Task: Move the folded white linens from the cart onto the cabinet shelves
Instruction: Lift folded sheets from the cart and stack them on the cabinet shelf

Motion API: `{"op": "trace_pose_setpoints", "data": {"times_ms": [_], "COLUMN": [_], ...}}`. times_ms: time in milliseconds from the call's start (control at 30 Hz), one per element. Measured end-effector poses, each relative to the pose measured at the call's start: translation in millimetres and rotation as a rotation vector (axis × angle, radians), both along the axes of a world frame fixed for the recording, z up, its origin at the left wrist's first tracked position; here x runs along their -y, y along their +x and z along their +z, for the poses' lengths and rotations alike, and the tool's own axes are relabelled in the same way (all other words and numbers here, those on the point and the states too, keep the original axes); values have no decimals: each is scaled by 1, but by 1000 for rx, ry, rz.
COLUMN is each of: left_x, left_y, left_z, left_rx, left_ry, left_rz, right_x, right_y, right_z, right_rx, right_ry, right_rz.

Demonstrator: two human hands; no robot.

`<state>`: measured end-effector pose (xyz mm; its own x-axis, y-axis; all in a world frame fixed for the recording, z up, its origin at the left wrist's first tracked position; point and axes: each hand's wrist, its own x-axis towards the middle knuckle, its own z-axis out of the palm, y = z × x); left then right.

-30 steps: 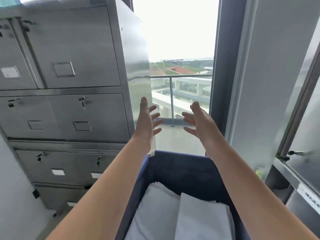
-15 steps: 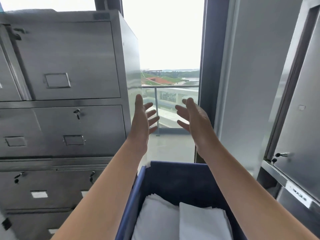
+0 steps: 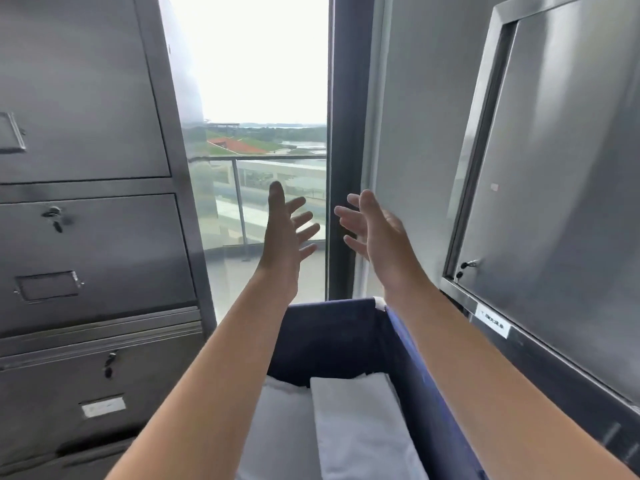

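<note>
Steel cabinet (image 3: 90, 237) stands left of my spread, empty fingers (image 3: 304, 220), a closed steel door (image 3: 554, 168) right; folded linens (image 3: 356, 420) lie below in the blue cart (image 3: 332, 334).

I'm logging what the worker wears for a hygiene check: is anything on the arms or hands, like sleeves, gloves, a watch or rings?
Nothing shows. The left hand and right hand are bare, without gloves, and no rings can be seen on the fingers in view. Both forearms are uncovered right down to the bottom edge of the picture, so no sleeve appears. No watch or band is on either wrist.
</note>
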<state>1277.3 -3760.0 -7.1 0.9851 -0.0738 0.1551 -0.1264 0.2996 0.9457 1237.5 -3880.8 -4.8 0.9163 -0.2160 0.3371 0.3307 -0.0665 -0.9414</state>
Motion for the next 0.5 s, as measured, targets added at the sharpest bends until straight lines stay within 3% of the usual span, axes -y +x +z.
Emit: {"op": "trace_pose_setpoints", "data": {"times_ms": [500], "left_x": [142], "left_y": [-90], "left_z": [53], "left_rx": [143], "left_ry": [12], "left_rz": [-290], "right_x": [134], "right_y": [-120], "right_z": [32], "right_rx": [125], "right_ry": [29], "right_rz": [-329]}}
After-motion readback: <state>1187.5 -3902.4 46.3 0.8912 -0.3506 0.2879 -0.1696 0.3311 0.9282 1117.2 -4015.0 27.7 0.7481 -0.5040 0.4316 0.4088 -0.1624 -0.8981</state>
